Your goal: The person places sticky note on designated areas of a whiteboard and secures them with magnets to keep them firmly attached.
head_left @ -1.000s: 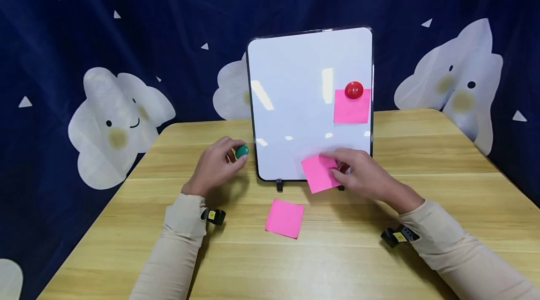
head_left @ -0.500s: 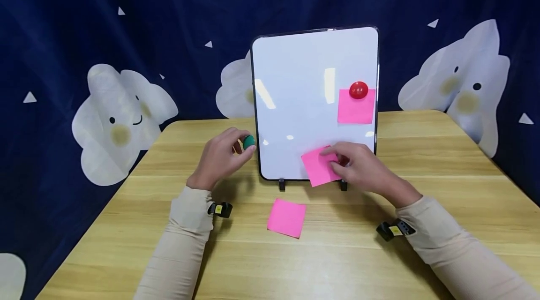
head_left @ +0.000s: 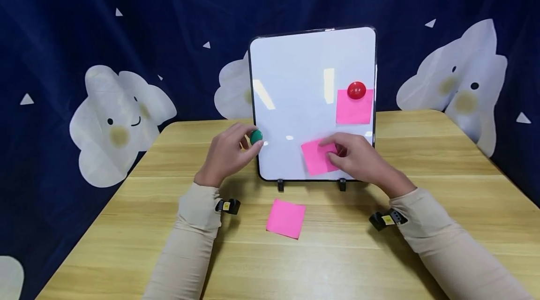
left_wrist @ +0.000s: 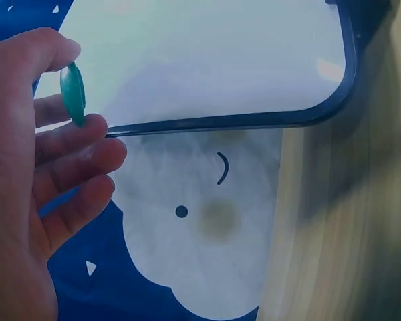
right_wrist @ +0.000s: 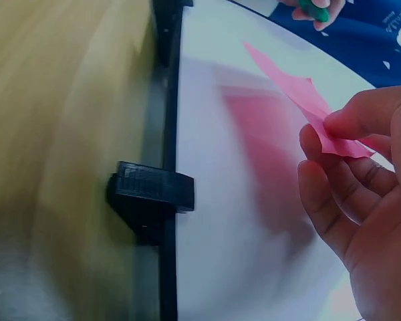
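My left hand (head_left: 229,152) pinches a round green magnet (head_left: 256,137) between thumb and fingers, at the left edge of the whiteboard (head_left: 295,84). The left wrist view shows the magnet (left_wrist: 72,95) edge-on, its other fingers spread below. With thumb and fingertips my right hand (head_left: 356,157) holds a pink sticky note (head_left: 316,157) by its right side, in front of the board's lower part. In the right wrist view the note (right_wrist: 297,93) stands off the board, its reflection showing on the white surface. Another pink note (head_left: 354,111) hangs at the board's right under a red magnet (head_left: 356,90).
A third pink sticky note (head_left: 286,219) lies on the wooden table (head_left: 337,262) in front of the board. Black feet (head_left: 342,184) support the board's lower edge. Behind stands a dark blue curtain (head_left: 168,23) with cloud and triangle prints.
My left hand has moved right and up with the green magnet, reaching the board's left edge. The right hand has raised its sticky note a little along the board.
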Available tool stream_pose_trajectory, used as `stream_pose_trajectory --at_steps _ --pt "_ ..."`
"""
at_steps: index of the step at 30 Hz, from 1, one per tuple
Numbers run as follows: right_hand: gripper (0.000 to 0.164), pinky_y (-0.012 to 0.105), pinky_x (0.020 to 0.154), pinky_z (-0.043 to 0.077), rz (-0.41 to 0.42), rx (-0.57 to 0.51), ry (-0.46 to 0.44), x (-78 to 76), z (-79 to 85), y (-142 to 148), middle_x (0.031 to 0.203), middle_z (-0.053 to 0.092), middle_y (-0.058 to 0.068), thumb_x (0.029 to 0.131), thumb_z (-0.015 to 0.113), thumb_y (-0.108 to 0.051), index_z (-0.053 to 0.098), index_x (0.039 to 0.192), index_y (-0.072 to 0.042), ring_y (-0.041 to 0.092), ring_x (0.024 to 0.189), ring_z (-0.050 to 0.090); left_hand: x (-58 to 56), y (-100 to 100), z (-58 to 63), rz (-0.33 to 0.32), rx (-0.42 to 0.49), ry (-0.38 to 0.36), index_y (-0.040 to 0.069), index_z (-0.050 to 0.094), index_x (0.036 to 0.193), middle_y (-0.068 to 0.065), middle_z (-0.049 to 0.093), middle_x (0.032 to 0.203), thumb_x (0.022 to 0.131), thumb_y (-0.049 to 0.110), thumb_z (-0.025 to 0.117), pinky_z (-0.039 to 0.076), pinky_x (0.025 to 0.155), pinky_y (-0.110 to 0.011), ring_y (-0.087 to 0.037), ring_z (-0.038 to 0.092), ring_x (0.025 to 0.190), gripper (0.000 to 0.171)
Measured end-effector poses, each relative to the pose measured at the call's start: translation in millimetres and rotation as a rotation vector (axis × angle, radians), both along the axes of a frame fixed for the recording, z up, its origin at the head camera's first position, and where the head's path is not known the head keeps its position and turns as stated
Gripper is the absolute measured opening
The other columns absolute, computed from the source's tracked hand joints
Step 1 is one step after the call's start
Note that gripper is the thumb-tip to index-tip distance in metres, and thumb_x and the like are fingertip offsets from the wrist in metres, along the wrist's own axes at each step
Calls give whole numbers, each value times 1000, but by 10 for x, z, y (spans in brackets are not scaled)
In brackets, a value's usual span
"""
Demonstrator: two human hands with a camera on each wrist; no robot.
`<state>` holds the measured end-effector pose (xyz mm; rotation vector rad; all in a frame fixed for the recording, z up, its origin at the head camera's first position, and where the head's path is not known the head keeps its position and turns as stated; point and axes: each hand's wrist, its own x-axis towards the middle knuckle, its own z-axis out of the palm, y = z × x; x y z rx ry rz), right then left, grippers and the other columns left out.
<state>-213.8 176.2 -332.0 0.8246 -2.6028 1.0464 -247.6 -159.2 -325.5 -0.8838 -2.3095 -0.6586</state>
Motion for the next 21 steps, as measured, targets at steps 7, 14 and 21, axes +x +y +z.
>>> stream_pose_trajectory --at_steps 7,14,21 --pt "17 29 66 49 -6 -23 11 -51 8 11 81 60 1 87 70 5 74 99 -7 18 73 55 -12 86 20 -14 -15 16 10 67 108 1 62 88 91 30 70 47 59 -27 -11 57 69 26" --pt "17 29 64 48 -7 -45 73 -97 17 12 80 58 1 87 70 6 74 95 -8 18 72 54 -45 231 37 -60 -8 60 7 68 110 1 60 88 91 29 71 46 58 -26 -13 55 68 29" --pt "19 28 64 45 -33 -28 65 -76 -19 13 81 56 2 88 67 5 75 101 -6 19 74 51 -63 385 52 -83 27 76 7 70 116 0 63 95 91 27 71 47 58 -24 -9 56 68 31"
